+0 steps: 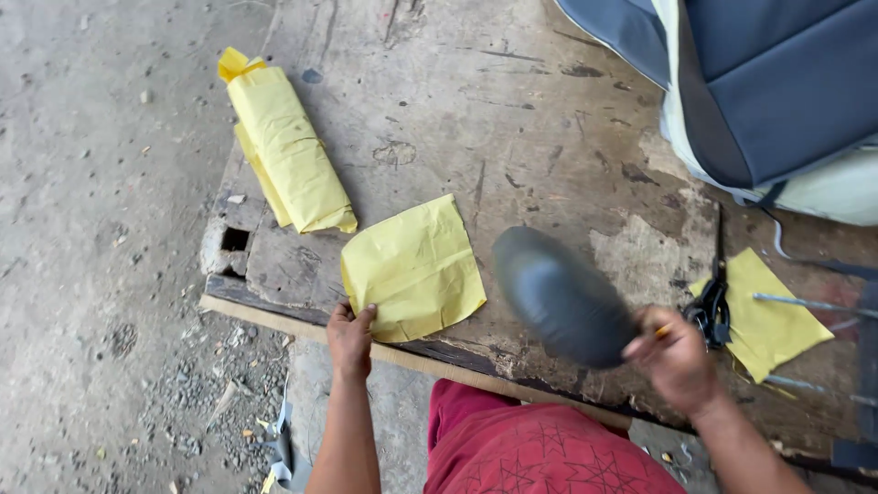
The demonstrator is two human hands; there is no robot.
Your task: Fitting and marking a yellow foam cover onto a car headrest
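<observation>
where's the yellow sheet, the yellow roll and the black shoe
yellow sheet (416,267), head view, middle of the flat square
yellow roll (285,146), head view, mid-length of the wrapped bundle
black shoe (558,295), head view, middle of its blurred upper
</observation>
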